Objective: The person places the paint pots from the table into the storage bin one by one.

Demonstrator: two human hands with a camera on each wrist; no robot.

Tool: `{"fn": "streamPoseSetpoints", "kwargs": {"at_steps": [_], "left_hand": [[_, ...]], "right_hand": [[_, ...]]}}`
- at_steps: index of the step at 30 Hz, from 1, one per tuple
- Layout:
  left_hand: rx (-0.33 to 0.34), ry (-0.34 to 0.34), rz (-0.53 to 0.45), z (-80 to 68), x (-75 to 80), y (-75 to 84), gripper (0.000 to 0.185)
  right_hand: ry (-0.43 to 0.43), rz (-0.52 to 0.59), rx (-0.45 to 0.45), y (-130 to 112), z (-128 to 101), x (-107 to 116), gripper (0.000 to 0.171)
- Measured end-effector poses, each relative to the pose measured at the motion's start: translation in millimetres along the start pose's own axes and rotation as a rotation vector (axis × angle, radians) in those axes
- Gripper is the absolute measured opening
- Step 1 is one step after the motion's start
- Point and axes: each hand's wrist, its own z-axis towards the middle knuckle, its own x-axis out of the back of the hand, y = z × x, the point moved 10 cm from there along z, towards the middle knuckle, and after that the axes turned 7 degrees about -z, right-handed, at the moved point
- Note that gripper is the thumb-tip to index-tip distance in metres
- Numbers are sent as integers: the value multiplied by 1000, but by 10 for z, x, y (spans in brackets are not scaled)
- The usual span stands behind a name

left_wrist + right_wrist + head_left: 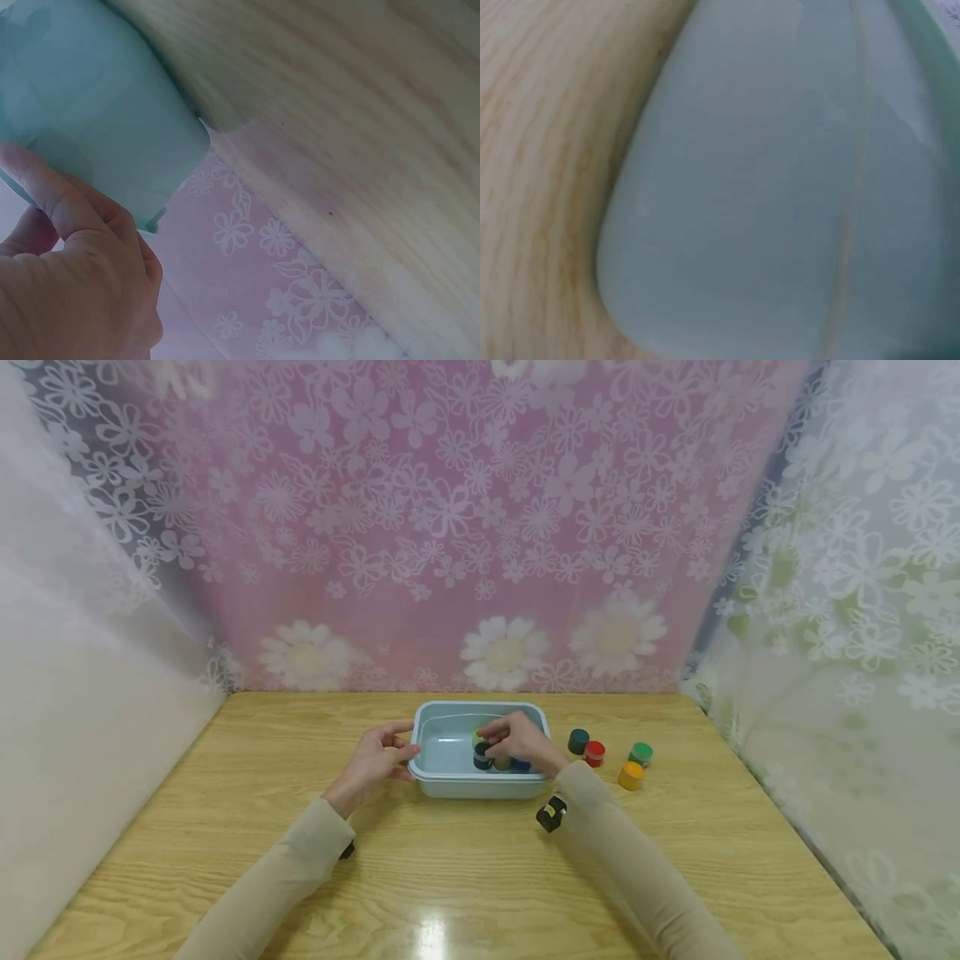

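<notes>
Two-handed work at a pale blue tub (pixel 480 788). The tub stood on the wooden table (pixel 435 868), open side up, its long axis running left to right, roughly parallel to the table's far edge. My left hand (pixel 377 760) gripped the tub's left end, thumb at the rim and fingers against the outside. My right hand (pixel 522 739) reached over the right end, fingers and thumb partly bent at a black jar (pixel 482 758); I cannot tell whether they had closed on it. The black jar was inside, near the front wall, its axis upright and its top facing upward. Beside it, partly hidden, lay a brownish jar (pixel 502 763) and a blue jar (pixel 522 765). Outside, right of the tub: dark teal (pixel 578 742), red (pixel 594 754), green (pixel 641 754) and orange (pixel 631 776) jars.
</notes>
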Motion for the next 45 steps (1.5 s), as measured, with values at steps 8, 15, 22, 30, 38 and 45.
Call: {"fn": "streamPoseSetpoints", "kwargs": {"at_steps": [8, 15, 22, 30, 38, 45], "left_hand": [[-10, -16, -1, 20, -1, -1, 54], [-16, -22, 5, 5, 0, 12, 54], [-10, -34, 3, 13, -6, 6, 54], [-10, -41, 16, 20, -9, 14, 56], [-9, -31, 28, 5, -1, 33, 55], [-9, -27, 34, -5, -11, 36, 54]], "right_hand": [[-62, 161, 66, -85, -137, 193, 39], [-54, 224, 40, 35, -327, 437, 44], [8, 270, 19, 242, -499, 698, 50], [45, 265, 32, 462, -682, 954, 51], [93, 245, 19, 665, -877, 1200, 52], [110, 246, -2, 876, -1042, 1325, 57]]}}
